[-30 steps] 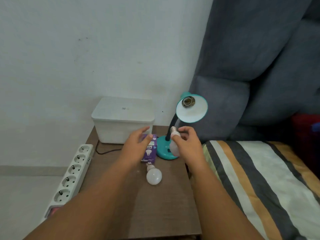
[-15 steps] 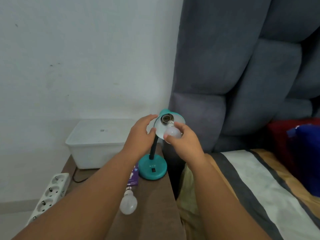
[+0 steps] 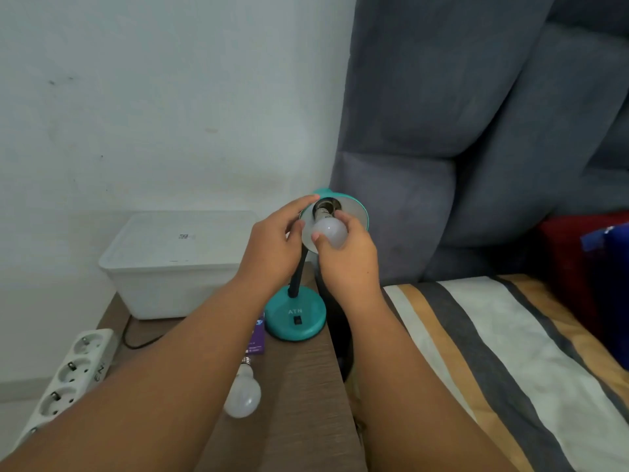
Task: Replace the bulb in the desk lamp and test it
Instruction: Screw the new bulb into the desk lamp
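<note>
Up at the socket, I've got the right hand curled round the frosted white round bulb, threaded base at the socket mouth, left hand pinching the rim of the teal cone shade, the lamp's round teal base standing on the brown wooden table.
</note>
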